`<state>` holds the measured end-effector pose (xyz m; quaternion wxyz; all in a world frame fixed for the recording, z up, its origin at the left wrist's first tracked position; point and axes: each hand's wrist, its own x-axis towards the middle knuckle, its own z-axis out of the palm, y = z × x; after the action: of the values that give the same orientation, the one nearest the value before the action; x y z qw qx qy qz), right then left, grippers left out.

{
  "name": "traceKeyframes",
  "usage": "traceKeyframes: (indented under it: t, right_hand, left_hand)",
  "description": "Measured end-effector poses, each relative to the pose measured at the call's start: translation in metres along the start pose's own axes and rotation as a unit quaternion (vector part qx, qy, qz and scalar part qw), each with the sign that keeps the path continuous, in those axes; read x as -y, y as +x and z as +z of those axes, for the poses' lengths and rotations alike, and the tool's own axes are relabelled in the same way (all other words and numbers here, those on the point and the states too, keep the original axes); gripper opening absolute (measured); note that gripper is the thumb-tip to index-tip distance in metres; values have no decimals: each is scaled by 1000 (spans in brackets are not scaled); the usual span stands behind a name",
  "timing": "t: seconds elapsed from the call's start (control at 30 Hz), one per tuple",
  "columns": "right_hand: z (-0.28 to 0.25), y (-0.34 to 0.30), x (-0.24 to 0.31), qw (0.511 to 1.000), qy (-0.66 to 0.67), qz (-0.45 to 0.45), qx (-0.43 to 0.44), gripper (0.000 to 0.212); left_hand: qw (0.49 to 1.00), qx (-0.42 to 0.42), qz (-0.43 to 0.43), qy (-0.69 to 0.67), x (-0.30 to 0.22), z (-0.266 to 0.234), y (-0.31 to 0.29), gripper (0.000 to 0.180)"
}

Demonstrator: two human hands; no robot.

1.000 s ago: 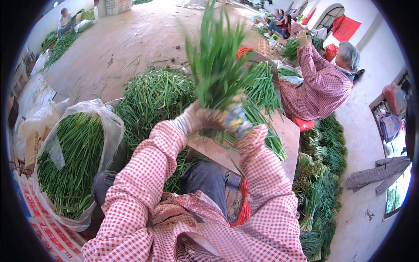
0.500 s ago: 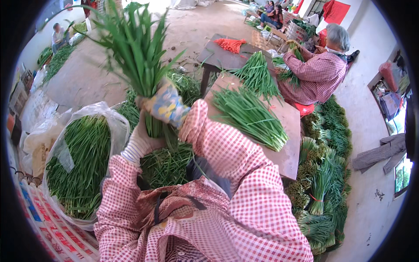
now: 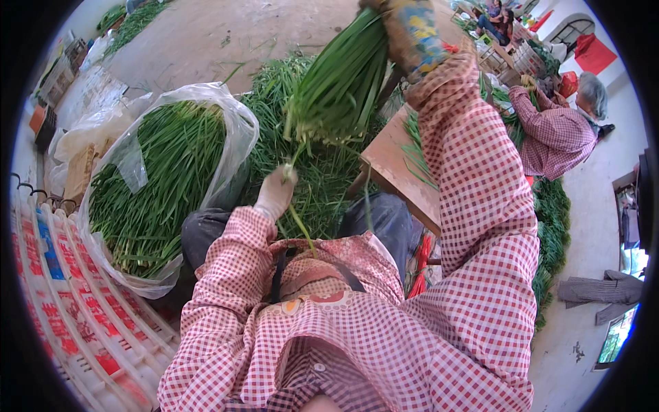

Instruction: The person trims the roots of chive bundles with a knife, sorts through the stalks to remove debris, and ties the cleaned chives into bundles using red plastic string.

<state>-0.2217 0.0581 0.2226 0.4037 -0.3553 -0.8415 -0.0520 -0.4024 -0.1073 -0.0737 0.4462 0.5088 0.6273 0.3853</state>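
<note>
High in front of me, my right hand [image 3: 412, 34], in a blue-and-yellow patterned glove, grips a bunch of garlic chives [image 3: 347, 79]. The leaves bend down from that fist, and the pale stem ends point low and left. Beneath them my left hand [image 3: 276, 193], in a white glove, is closed on a thin chive stalk [image 3: 300, 223] that sticks out above and below the fingers. Loose chive leaves [image 3: 312, 182] lie heaped below both hands, between my knees. The right hand's fingertips are partly hidden by the glove and leaves.
A plastic bag [image 3: 240, 123] of chives stands at my left, beside a red-and-white slatted crate [image 3: 96, 309]. On the right is a wooden table [image 3: 401, 168] with chives on it. A co-worker [image 3: 559, 130] in a checked shirt sits beyond it; bundled chives [image 3: 552, 233] line the wall.
The bunch has gone from upright in both hands to hanging stems-down from my right hand, farther right. My left hand has left the bunch and now grips a single stalk. My view has shifted.
</note>
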Motion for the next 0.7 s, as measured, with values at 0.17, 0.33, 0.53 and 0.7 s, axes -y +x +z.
traceKeyframes:
  t: [0.17, 0.33, 0.53, 0.7]
  right_hand:
    - [-27, 26, 19, 990, 60, 130, 15, 26]
    - [-16, 12, 33, 978, -30, 206, 12, 32]
    - [21, -22, -22, 957, 236, 154, -63, 29]
    - [16, -37, -81, 975, 206, 50, -71, 21]
  left_hand:
    - [958, -12, -49, -283, 57, 19, 13, 41]
    - [803, 112, 30, -585, -129, 30, -11, 63]
    - [742, 146, 29, -654, -127, 27, 10, 35]
    - [911, 114, 4, -395, -100, 23, 4, 23]
